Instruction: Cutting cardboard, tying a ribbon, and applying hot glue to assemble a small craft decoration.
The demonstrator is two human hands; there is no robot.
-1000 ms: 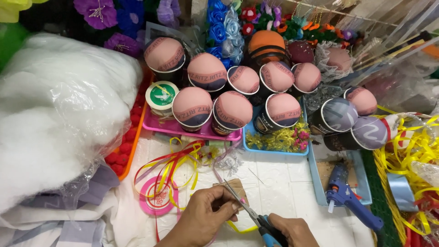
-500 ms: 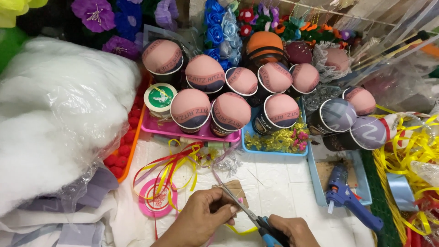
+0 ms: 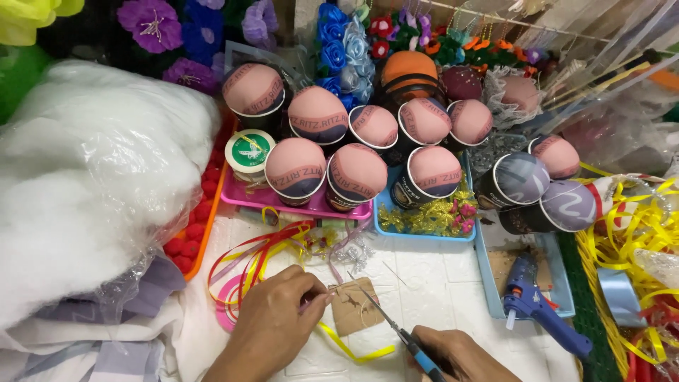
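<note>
In the head view we see our left hand [image 3: 272, 322] near the front edge of the white tiled table [image 3: 438, 283], its fingertips pinched tight on a thin strand at the left edge of a small brown cardboard tag [image 3: 355, 309]. Our right hand [image 3: 460, 354], at the front edge, has its fingers curled around the blue handles of slim metal scissors [image 3: 389, 322], whose blades lie across the tag, their tips near its upper edge. A yellow ribbon strip [image 3: 350, 346] curls between the two hands. Behind them, cups topped with pink fabric domes [image 3: 353, 173] stand in a pink plastic tray [image 3: 311, 205]. A blue glue gun [image 3: 541, 308] lies in a light blue tray [image 3: 488, 283] toward the right edge.
</note>
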